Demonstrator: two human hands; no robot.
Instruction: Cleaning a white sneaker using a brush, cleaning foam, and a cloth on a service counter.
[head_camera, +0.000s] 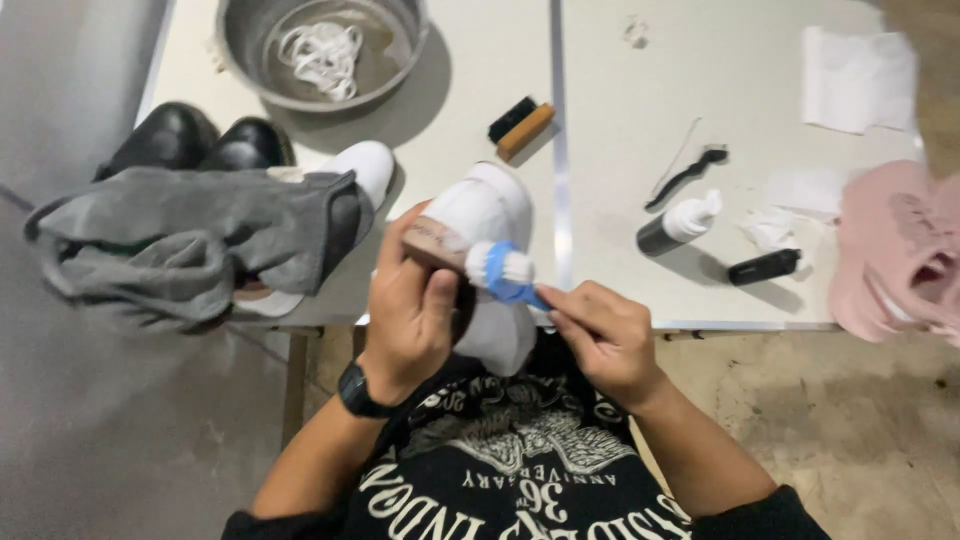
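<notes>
White shoe (487, 225) gripped in left hand (410, 310) over the table (620, 90) edge, long axis pointing away from the body, right hand (605, 335) clamped on blue brush (505, 272), bristles against the heel side.

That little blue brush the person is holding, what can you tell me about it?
The blue brush is small, with a blue plastic-looking handle and a tuft of white bristles. The right hand pinches its handle end; the bristle head lies against the heel of the white shoe, near the tan sole edge. The left hand grips that shoe, held over the table edge.
</notes>
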